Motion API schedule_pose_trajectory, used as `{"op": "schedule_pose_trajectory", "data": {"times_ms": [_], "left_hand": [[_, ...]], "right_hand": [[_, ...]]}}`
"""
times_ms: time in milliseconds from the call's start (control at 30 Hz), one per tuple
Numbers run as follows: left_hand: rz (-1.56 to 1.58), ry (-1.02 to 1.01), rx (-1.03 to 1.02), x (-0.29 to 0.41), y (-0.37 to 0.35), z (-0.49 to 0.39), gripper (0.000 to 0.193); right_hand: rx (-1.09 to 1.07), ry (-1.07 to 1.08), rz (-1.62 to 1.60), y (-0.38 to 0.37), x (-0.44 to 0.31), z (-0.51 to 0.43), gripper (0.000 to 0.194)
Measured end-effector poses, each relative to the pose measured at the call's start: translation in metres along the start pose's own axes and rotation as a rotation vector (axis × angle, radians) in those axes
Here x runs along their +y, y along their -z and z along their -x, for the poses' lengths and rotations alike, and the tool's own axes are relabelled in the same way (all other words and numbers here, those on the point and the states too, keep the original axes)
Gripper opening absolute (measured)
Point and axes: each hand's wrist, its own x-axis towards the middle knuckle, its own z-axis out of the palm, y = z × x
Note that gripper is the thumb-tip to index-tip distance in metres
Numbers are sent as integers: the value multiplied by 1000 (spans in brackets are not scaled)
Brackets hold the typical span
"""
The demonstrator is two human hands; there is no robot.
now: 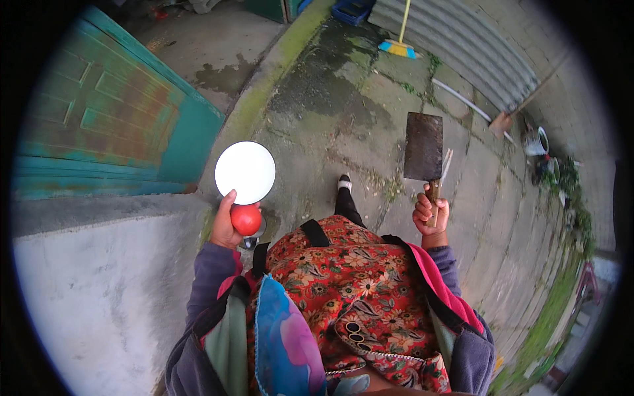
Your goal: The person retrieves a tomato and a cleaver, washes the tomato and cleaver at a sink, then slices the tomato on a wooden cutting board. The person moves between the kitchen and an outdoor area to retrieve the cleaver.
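Note:
My left hand [228,222] holds a round white dish [245,172] by its near rim, with the thumb on top. A red tomato [246,220] is held in the same hand, just below the dish. On the right, my right hand [431,214] is closed around the wooden handle of a cleaver [423,146], whose dark, broad blade points away from me. A pale, narrow, pointed object [447,164] sticks up beside the blade from the same hand; its kind is unclear.
An open, worn green door [129,114] and a whitewashed wall [104,297] stand at left. A mossy threshold [262,94] runs beside the paving. Farther off are a broom [397,48], a corrugated sheet [460,44], a white pipe [460,99], a shovel [501,123] and a white bucket [536,141].

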Motion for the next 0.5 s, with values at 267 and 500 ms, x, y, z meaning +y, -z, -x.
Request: {"op": "schedule_pose_trajectory", "data": {"times_ms": [267,500], "left_hand": [[155,-112,182,53,-60,-114,54],[251,-181,326,125,-50,-209,50]], "right_hand": [[21,-268,110,-40,-108,-251,43],[-60,-529,157,-90,-70,-513,44]]}}
